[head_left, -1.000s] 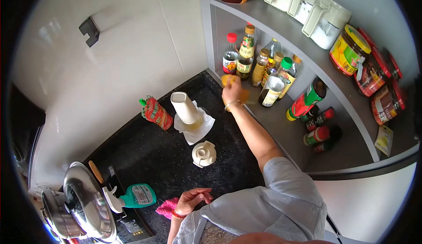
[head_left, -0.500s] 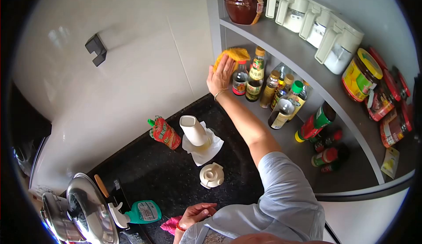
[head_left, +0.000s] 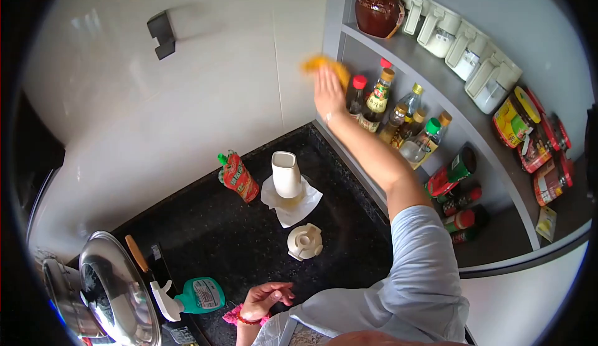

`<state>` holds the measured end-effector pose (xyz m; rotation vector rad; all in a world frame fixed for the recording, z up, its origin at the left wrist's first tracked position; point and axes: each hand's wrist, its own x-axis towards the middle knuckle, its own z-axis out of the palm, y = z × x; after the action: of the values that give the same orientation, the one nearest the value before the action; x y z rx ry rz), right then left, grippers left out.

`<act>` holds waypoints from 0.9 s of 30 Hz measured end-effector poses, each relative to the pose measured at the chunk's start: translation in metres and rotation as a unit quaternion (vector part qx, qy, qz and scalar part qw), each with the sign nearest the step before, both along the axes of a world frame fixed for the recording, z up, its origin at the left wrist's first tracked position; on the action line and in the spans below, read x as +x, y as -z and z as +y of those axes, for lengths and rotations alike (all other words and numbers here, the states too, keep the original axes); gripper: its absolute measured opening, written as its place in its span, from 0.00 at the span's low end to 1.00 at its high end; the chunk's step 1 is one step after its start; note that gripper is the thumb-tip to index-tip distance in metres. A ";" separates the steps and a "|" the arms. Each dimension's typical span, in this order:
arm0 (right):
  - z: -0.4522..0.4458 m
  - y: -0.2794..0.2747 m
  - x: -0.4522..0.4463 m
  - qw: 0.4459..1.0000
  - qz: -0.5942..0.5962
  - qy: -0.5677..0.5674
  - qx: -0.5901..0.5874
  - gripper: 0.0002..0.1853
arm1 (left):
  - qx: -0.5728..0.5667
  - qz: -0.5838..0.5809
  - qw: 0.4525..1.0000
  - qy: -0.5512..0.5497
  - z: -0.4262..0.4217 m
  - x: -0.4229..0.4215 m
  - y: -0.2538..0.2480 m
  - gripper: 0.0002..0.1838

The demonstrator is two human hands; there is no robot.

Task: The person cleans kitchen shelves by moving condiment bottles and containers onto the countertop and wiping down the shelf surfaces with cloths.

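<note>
My right hand (head_left: 330, 96) is raised, its fingers pressed over a yellow cloth (head_left: 329, 67) blurred by motion. The cloth is at the tiled wall beside the lower shelf's left end; whether it touches the wall I cannot tell. Just right of that hand stand a red-capped bottle (head_left: 357, 93) and a tall sauce bottle with a pale label (head_left: 377, 101). My left hand (head_left: 266, 299) hovers low by the counter's front, fingers loosely extended and holding nothing. Something pink and ruffled (head_left: 233, 314) shows at its wrist.
On the black counter (head_left: 230, 252) are a red squeeze pouch (head_left: 239, 177), a white container (head_left: 286, 175) on paper, a cream lid-like piece (head_left: 305, 242), a green spray bottle (head_left: 202, 295) and a steel lid (head_left: 118, 290). Jars and seasoning boxes (head_left: 464, 50) line the curved upper shelf (head_left: 430, 62).
My right hand and the cloth have moved left off the bottles toward the wall, uncovering the red-capped bottle. My left hand's fingers have loosened. The whole view has shifted slightly.
</note>
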<state>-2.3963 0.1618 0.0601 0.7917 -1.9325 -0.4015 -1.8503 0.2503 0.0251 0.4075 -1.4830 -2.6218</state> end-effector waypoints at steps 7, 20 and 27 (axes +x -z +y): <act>-0.032 -0.226 0.032 0.982 0.081 0.114 -0.125 0.30 | 0.013 0.033 0.999 -0.025 0.000 0.000 -0.001 0.16; -0.003 -0.033 0.039 0.989 -0.117 0.092 0.005 0.30 | -0.032 0.035 0.999 -0.024 -0.016 0.014 -0.004 0.16; -0.015 -0.071 0.024 0.997 -0.001 0.056 -0.049 0.32 | 0.003 0.006 0.999 -0.035 0.004 0.003 0.008 0.16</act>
<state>-2.3726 0.1465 0.1311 0.6219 -1.9878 -0.3715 -1.8473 0.2543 0.0175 0.4352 -1.4304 -2.5699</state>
